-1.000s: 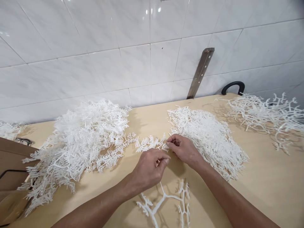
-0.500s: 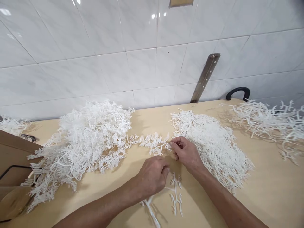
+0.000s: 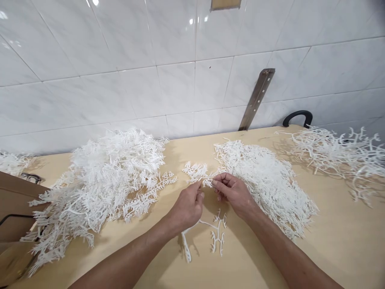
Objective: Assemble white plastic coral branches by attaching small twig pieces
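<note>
Broadly, a pale wooden tabletop [image 3: 331, 241] against a white tiled wall [image 3: 120, 60] carries everything. Left of the fingers sprawls the biggest heap of white plastic sprigs [image 3: 105, 184]; just right of them, touching the right hand's knuckles, lies a flatter pile of sprigs [image 3: 270, 180]. Well off to the right sits a looser tangle of thicker branches [image 3: 337, 152], with a black curved handle [image 3: 296, 117] and a slanted metal strip [image 3: 255, 98] beyond it. Below the fingers, partly under the left hand, lies a bare branched stem [image 3: 215, 233] on the table. Between both sets of fingertips is one small feathery sprig [image 3: 197, 171]. The left hand [image 3: 186, 206] and right hand [image 3: 234, 192] meet there, thumb and forefinger of each pinched closed on the sprig's stalk.
</note>
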Available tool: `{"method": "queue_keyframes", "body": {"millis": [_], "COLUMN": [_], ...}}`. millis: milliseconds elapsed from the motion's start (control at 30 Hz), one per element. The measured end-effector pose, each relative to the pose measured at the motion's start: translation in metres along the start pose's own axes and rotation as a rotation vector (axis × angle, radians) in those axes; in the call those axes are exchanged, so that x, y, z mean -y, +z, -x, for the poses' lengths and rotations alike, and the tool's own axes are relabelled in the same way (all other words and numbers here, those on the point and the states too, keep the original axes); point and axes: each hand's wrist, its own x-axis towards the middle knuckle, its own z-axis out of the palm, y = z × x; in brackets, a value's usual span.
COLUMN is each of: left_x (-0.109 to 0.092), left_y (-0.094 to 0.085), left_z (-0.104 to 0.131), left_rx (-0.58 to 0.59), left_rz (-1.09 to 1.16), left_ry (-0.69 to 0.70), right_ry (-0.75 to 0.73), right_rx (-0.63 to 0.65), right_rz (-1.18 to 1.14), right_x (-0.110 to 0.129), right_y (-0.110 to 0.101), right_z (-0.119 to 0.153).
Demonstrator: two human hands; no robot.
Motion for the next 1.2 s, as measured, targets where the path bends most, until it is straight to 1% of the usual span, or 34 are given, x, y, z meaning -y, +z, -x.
{"method": "queue_keyframes", "body": {"millis": [67, 133, 167, 233, 267, 333, 400, 500, 600, 667, 767, 800, 867, 933, 1000, 1100, 1133, 1200], "left_x": [-0.004, -0.008, -0.009, -0.011, -0.011, -0.01, -0.009, -0.008, -0.005, -0.002, -0.001, -0.001, -0.003, -0.007, -0.009, -0.01, -0.009, -0.006], "left_y": [0.003, 0.007, 0.009, 0.014, 0.017, 0.023, 0.029, 0.037, 0.041, 0.04, 0.036, 0.035, 0.033, 0.034, 0.037, 0.043, 0.045, 0.047], "left_z": [-0.001, -0.002, -0.002, -0.001, -0.001, 0.0, 0.0, 0.003, 0.006, 0.006, 0.003, 0.003, 0.002, 0.003, 0.004, 0.004, 0.004, 0.001], "left_rx": [0.053, 0.129, 0.145, 0.115, 0.082, 0.015, -0.011, 0.036, 0.074, 0.05, -0.006, -0.016, -0.017, -0.015, -0.02, -0.03, -0.046, -0.113], "left_rz": [0.147, 0.386, 0.518, 0.756, 0.85, 0.993, 1.084, 1.127, 1.044, 0.934, 0.849, 0.87, 0.985, 1.136, 1.25, 1.333, 1.344, 1.339], "left_ry": [-0.072, -0.206, -0.281, -0.387, -0.409, -0.409, -0.399, -0.385, -0.301, -0.233, -0.203, -0.209, -0.238, -0.292, -0.357, -0.419, -0.429, -0.424], "right_ry": [-0.014, -0.03, -0.033, -0.033, -0.033, -0.037, -0.041, -0.002, 0.078, 0.103, 0.073, 0.051, 0.013, -0.01, -0.003, 0.023, 0.023, 0.006], "right_rx": [0.027, 0.032, 0.036, 0.06, 0.083, 0.136, 0.165, 0.137, 0.112, 0.121, 0.135, 0.135, 0.128, 0.13, 0.164, 0.213, 0.217, 0.22], "right_rz": [0.005, 0.025, 0.038, 0.066, 0.073, 0.068, 0.047, 0.03, 0.064, 0.091, 0.101, 0.101, 0.092, 0.068, 0.033, -0.016, -0.024, -0.036], "right_x": [0.0, -0.001, -0.001, 0.0, 0.0, 0.003, 0.006, 0.009, 0.007, 0.004, 0.003, 0.004, 0.007, 0.01, 0.012, 0.013, 0.013, 0.012], "right_y": [-0.001, -0.002, -0.002, -0.004, -0.004, -0.004, -0.003, -0.002, -0.003, -0.005, -0.005, -0.004, -0.003, -0.002, -0.002, -0.001, -0.001, -0.001], "right_z": [0.0, 0.0, 0.0, 0.0, 0.001, 0.002, 0.004, 0.005, 0.004, 0.003, 0.002, 0.003, 0.004, 0.005, 0.007, 0.009, 0.009, 0.009]}}
